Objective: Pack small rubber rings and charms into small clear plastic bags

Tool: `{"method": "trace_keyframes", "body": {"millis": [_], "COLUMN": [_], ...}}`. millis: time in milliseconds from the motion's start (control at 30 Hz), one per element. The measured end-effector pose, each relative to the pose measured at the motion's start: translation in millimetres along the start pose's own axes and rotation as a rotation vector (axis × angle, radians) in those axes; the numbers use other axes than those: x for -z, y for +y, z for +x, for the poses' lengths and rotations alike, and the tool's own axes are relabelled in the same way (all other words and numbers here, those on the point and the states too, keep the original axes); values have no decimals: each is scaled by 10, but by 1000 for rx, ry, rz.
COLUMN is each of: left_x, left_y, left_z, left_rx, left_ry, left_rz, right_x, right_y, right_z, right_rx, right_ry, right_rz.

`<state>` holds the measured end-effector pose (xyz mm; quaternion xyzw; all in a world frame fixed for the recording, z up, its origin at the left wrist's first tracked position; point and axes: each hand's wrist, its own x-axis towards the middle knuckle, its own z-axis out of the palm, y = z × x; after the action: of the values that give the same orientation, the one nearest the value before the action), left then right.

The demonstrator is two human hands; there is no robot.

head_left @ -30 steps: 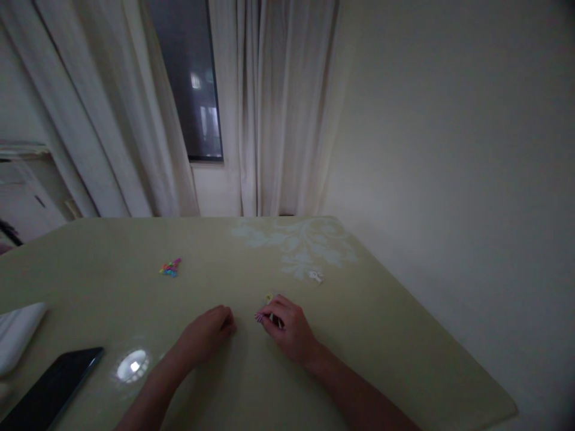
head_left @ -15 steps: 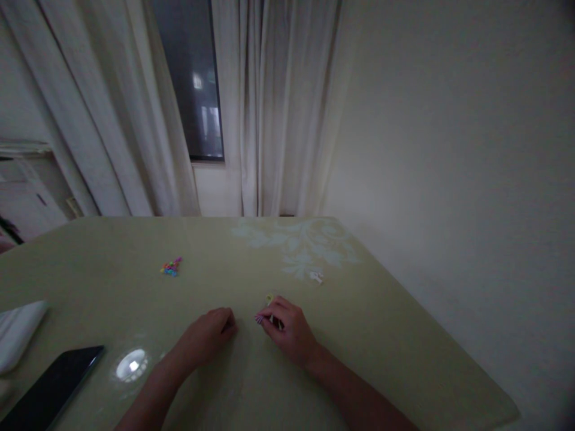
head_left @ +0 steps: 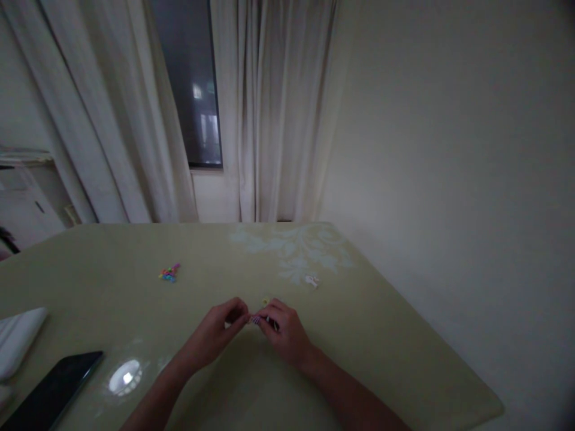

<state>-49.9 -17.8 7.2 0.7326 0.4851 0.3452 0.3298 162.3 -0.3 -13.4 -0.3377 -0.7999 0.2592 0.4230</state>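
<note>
Head view. Table: pale green, glossy, its far right part marked with a whitish floral pattern. Small striped piece, purple and whitish: held just above or on the table, between the two hands, near the middle of the scene; its full shape is hidden by the fingers. Right hand: the piece is pinched between thumb and forefinger, the other fingers being curled. Left hand: thumb and forefinger are pressed together on the left end of the same piece; the exact contact is too small to be made out.

Small yellow item: placed just beyond the right hand's fingers, partly covered. Small white pieces: set farther to the right, apart from the hands. Heap of small coloured pieces: laid to the far left of the hands, with pink, orange, yellow and blue distinguished. Flat dark device: laid at the near left. White object: cut off by the left edge. Far side: a dark window is flanked by pale curtains.
</note>
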Motion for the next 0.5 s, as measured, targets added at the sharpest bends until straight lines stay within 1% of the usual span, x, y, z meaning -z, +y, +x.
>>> {"method": "trace_keyframes", "body": {"millis": [67, 133, 267, 400, 500], "left_x": [-47, -94, -148, -160, -160], "left_y": [19, 17, 20, 50, 58], "left_z": [10, 21, 38, 28, 18], "left_rx": [-10, -19, -61, -80, -83], "left_ry": [59, 87, 114, 106, 126], "left_rz": [-105, -155, -158, -181, -176], "right_x": [-2, -4, -1, 2, 2], "right_y": [2, 11, 28, 27, 20], "right_z": [8, 15, 25, 24, 17], "right_rx": [-2, -5, -16, 4, -3], "right_ry": [10, 20, 39, 53, 62], "right_rz": [-8, -15, -15, -15, -4]}}
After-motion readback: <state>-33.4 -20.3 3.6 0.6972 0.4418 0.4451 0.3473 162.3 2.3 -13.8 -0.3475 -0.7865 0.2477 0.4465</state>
